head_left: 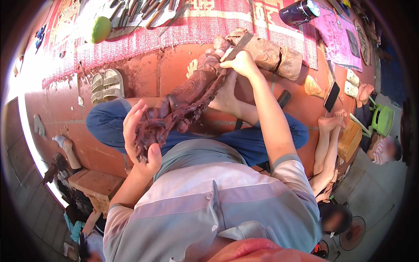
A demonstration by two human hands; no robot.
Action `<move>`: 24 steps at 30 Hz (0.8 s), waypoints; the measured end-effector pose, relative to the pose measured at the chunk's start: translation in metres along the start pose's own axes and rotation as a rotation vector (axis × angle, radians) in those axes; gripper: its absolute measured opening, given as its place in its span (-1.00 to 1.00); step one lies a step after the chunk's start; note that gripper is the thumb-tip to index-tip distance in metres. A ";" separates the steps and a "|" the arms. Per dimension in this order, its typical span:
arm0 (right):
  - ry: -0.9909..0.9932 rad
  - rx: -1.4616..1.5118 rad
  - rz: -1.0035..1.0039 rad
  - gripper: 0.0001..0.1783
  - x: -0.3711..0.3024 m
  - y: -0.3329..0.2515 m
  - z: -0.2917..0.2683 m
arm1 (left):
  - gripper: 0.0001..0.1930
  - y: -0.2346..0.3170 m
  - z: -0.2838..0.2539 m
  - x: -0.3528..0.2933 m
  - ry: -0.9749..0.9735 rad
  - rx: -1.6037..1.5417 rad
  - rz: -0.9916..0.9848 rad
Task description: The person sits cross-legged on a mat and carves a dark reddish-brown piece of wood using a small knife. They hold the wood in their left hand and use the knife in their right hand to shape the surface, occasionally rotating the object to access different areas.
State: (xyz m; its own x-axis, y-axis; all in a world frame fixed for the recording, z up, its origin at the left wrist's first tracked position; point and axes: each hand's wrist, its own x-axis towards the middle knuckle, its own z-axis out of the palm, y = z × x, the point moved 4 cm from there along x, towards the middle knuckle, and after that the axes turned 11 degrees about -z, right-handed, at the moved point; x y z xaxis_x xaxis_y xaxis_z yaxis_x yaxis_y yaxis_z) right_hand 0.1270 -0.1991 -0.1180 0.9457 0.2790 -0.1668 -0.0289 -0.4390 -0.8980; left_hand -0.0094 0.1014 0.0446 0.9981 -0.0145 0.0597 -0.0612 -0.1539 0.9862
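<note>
A long reddish-brown wood carving [185, 94] with intricate relief slants across my lap, from my left palm up to a wooden block. My left hand [140, 146] cups its near end, with the thumb on one side and the fingers stretched along the other. In my right hand [242, 64] is a flat grey metal file [241, 45], gripped near its lower end and lying against the carving's far end. My bare foot [224, 96] rests beside the carving, partly covered by it.
The far end leans by a cracked wooden block [279, 56]. Ahead lie a red patterned mat [214, 30], several carving tools [142, 11], a green fruit [101, 29] and a dark flask [299, 12]. Sandals [107, 85] sit left; a phone [332, 97] and other people's legs [327, 148] are right.
</note>
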 end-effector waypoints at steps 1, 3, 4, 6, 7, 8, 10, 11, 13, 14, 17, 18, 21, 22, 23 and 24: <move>0.026 0.022 -0.011 -0.85 -0.002 -0.003 0.002 | -0.34 -0.001 0.000 -0.001 0.004 -0.014 -0.002; 0.052 -0.001 -0.055 -0.89 -0.004 -0.008 0.005 | -0.34 -0.003 0.000 -0.002 0.012 -0.042 -0.006; 0.047 0.012 -0.037 -0.89 -0.006 -0.006 0.004 | -0.34 -0.002 0.000 -0.002 0.011 -0.025 -0.003; 0.037 0.037 -0.001 -0.87 -0.009 -0.001 0.004 | -0.34 -0.001 0.000 -0.001 0.008 0.010 0.002; 0.047 0.032 -0.034 -0.86 -0.009 -0.004 0.004 | -0.34 -0.002 0.000 -0.001 0.010 0.003 0.007; 0.058 0.026 -0.066 -0.85 -0.010 -0.007 0.005 | -0.34 -0.004 0.000 -0.002 0.011 -0.004 0.012; 0.071 0.030 -0.070 -0.84 -0.012 -0.010 0.005 | -0.35 -0.003 0.000 -0.002 0.011 -0.027 0.008; 0.073 0.040 -0.041 -0.84 -0.014 -0.010 0.005 | -0.35 -0.001 0.001 -0.003 0.010 -0.044 -0.002; 0.109 0.092 -0.034 -0.87 -0.017 -0.006 0.005 | -0.35 -0.001 0.002 -0.002 0.007 -0.044 -0.003; 0.116 0.099 -0.026 -0.87 -0.019 -0.003 0.004 | -0.35 -0.001 0.001 -0.002 0.006 -0.028 0.006; 0.089 0.077 -0.002 -0.88 -0.024 -0.008 0.007 | -0.34 -0.003 0.000 -0.002 0.011 -0.014 0.022; 0.055 0.040 0.007 -0.89 -0.023 -0.012 0.010 | -0.34 -0.003 0.000 -0.002 0.014 -0.015 0.026; 0.085 0.008 0.048 -0.87 -0.018 -0.012 0.006 | -0.34 -0.003 0.000 -0.002 -0.001 -0.025 0.021; 0.113 0.013 0.060 -0.86 -0.013 -0.009 0.003 | -0.34 -0.003 0.000 -0.001 -0.003 -0.026 0.016; 0.137 0.053 0.067 -0.84 -0.009 -0.007 0.003 | -0.34 -0.003 0.000 -0.002 -0.005 -0.027 0.010; 0.116 0.042 0.068 -0.84 -0.013 -0.005 0.003 | -0.34 -0.003 0.000 -0.002 -0.007 -0.028 0.004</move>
State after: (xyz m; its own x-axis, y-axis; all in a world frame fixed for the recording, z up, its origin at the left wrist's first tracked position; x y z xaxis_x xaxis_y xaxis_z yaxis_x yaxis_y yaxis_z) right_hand 0.1142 -0.1974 -0.1124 0.9720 0.1487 -0.1817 -0.1050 -0.4168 -0.9029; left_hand -0.0111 0.1024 0.0413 0.9978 -0.0220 0.0627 -0.0650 -0.1258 0.9899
